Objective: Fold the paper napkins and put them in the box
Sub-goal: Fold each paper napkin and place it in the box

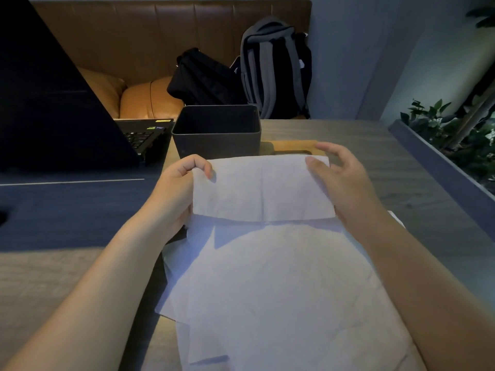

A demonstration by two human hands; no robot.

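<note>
Mid-fold on the top napkin (263, 188): its far part is doubled over toward the person, free edge lying straight across the sheet. Left hand (178, 183) pinches the left end of the fold line between thumb and forefinger. Right hand (340, 178) has the thumb pressed on the right corner of the flap, other fingers loosely spread above it; can't tell if they touch the paper. Looks like the first fold, not yet creased. Next move probably needs both flap corners squared to the sheet's sides, then a flat press along the fold. Paper is thin, soft, matte white, faint old crease lines, goes limp easily. Under it a loose pile of unfolded napkins (281, 290), skewed, running to the near edge of the desk (401, 170). Box (217, 129) at the far edge, just beyond the fold: dark, square, rigid, open top, nothing visible inside. Small wooden tray (294, 145) beside it.
</note>
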